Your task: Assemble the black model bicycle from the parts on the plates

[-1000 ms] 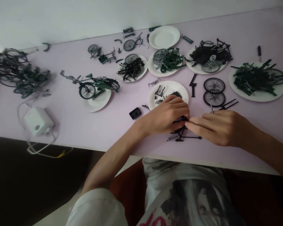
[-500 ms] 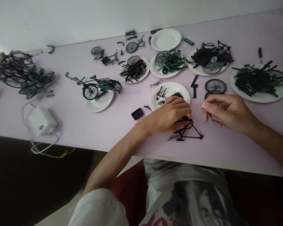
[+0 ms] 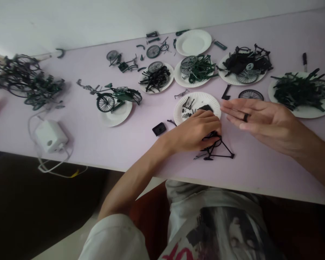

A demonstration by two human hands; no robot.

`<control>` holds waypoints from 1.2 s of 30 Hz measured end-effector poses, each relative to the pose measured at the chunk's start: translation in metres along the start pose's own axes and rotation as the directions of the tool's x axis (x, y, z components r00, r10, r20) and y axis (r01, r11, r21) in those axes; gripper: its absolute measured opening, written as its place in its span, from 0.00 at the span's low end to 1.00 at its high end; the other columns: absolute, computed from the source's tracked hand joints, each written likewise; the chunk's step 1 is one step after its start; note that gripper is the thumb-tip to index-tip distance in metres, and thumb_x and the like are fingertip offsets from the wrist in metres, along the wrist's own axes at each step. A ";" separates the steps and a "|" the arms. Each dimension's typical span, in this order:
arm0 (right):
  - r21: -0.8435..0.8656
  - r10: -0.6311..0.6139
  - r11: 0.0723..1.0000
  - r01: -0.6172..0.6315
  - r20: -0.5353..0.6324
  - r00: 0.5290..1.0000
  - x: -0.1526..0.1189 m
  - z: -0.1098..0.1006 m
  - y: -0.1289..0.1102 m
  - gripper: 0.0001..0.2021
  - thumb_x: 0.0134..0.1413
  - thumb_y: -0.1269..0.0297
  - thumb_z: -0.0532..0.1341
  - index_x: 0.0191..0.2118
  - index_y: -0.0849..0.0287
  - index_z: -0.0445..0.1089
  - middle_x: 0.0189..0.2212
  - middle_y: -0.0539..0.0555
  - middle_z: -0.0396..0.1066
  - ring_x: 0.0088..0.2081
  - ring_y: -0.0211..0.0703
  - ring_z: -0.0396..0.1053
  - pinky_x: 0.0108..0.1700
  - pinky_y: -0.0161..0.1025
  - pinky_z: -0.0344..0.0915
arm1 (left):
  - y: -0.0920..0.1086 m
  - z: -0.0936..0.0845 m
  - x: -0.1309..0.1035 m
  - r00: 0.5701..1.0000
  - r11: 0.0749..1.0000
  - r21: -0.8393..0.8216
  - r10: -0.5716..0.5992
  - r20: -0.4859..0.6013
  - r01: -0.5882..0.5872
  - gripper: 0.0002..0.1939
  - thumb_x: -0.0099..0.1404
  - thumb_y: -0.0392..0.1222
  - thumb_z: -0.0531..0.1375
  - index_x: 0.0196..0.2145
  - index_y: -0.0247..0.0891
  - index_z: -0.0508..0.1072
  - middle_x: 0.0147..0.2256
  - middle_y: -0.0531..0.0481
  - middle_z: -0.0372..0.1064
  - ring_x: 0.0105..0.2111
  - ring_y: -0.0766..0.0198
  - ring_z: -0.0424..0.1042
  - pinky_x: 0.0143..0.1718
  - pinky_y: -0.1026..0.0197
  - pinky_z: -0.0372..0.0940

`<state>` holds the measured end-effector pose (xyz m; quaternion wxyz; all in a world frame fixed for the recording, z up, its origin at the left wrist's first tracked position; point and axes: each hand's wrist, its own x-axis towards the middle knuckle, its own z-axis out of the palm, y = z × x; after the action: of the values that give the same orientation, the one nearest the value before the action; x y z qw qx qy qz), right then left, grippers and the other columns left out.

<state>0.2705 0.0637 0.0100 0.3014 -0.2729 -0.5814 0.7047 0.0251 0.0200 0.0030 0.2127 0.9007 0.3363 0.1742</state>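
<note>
Left hand (image 3: 199,131): fingers closed on thin black model bicycle frame (image 3: 219,156), near front edge of pale lilac table (image 3: 141,144). Right hand (image 3: 268,124): raised right of frame, fingers extended, small dark object (image 3: 246,117) against fingers, unclear whether gripped.

Plain pale grey-white wall (image 3: 103,21) across top of frame, meets back edge of surface (image 3: 97,144) along a slanting line, higher at right. Surface pale lilac-pink, light front edge running lower right. Very dark area (image 3: 29,202) below it at lower left, details unreadable. Pale floor (image 3: 67,238) strip at bottom left, reddish-brown patch (image 3: 148,209) at bottom centre, maybe a seat. Light dim, soft; lower right corner dark.
</note>
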 end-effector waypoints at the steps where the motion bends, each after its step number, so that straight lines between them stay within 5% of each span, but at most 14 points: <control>1: -0.043 -0.024 0.999 0.025 0.014 1.000 -0.001 -0.001 0.000 0.19 0.62 0.69 0.68 0.57 0.49 0.76 0.65 0.54 0.69 0.69 0.54 0.62 0.72 0.56 0.58 | 0.000 0.000 0.000 1.000 1.000 0.002 0.000 0.000 0.000 0.04 0.73 0.36 0.56 0.42 0.37 0.72 0.42 0.45 0.73 0.47 0.55 0.68 0.57 0.53 0.60; 5: -0.307 -0.066 0.951 0.048 -0.048 0.997 -0.003 -0.002 0.004 0.17 0.66 0.69 0.63 0.56 0.48 0.78 0.61 0.52 0.74 0.64 0.52 0.69 0.67 0.53 0.66 | 0.001 0.001 0.000 1.000 1.000 0.005 -0.004 0.001 0.004 0.04 0.73 0.35 0.56 0.42 0.37 0.72 0.43 0.44 0.73 0.47 0.55 0.68 0.56 0.53 0.60; 9: -0.637 -0.213 0.767 0.070 -0.149 0.966 0.001 -0.006 0.014 0.15 0.61 0.72 0.64 0.48 0.48 0.82 0.45 0.49 0.83 0.47 0.47 0.81 0.55 0.47 0.77 | 0.002 0.001 0.000 1.000 1.000 0.003 -0.014 0.000 0.014 0.04 0.73 0.35 0.56 0.43 0.37 0.71 0.44 0.44 0.73 0.48 0.55 0.68 0.55 0.53 0.60; 14: -0.778 -0.334 0.602 0.183 -0.037 0.942 0.003 -0.008 0.024 0.20 0.57 0.78 0.63 0.49 0.48 0.81 0.49 0.49 0.81 0.49 0.51 0.80 0.49 0.46 0.80 | 0.001 0.000 0.000 1.000 1.000 0.009 -0.002 0.004 0.002 0.04 0.73 0.35 0.56 0.42 0.37 0.71 0.43 0.44 0.73 0.47 0.55 0.68 0.54 0.53 0.61; 21: -0.839 -0.430 0.404 0.365 0.177 0.885 -0.005 0.000 0.013 0.21 0.58 0.81 0.60 0.46 0.46 0.81 0.41 0.47 0.83 0.39 0.48 0.82 0.41 0.44 0.80 | 0.001 0.000 -0.001 1.000 1.000 -0.020 0.012 0.000 -0.012 0.05 0.73 0.34 0.56 0.43 0.36 0.71 0.44 0.44 0.73 0.46 0.55 0.67 0.51 0.54 0.62; 25: -0.817 -0.439 0.523 0.242 -0.016 0.898 -0.009 0.007 0.007 0.16 0.64 0.71 0.65 0.53 0.46 0.78 0.46 0.48 0.83 0.41 0.49 0.83 0.41 0.43 0.81 | 0.001 0.001 0.000 1.000 1.000 -0.010 0.012 -0.001 -0.012 0.04 0.73 0.34 0.56 0.42 0.35 0.72 0.43 0.43 0.73 0.45 0.55 0.67 0.50 0.55 0.62; 28: -0.748 -0.394 0.643 0.164 -0.140 0.908 -0.011 0.012 0.005 0.09 0.63 0.65 0.67 0.48 0.47 0.78 0.44 0.48 0.83 0.39 0.48 0.83 0.36 0.41 0.80 | 0.001 0.001 0.000 1.000 1.000 -0.021 0.016 -0.003 -0.016 0.05 0.73 0.34 0.56 0.43 0.34 0.72 0.42 0.44 0.73 0.44 0.55 0.67 0.50 0.54 0.62; 36: -0.819 -0.598 0.417 0.395 0.080 0.798 -0.013 0.019 -0.001 0.08 0.59 0.70 0.69 0.39 0.46 0.79 0.39 0.50 0.79 0.36 0.44 0.77 0.36 0.41 0.73 | 0.001 0.001 0.000 1.000 1.000 -0.022 0.016 -0.006 -0.016 0.05 0.74 0.35 0.57 0.43 0.35 0.72 0.43 0.43 0.73 0.45 0.55 0.67 0.50 0.54 0.62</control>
<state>0.2652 0.0414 0.0147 0.4036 -0.2700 -0.8498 0.2052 0.0263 0.0190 0.0024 0.2202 0.9006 0.3276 0.1820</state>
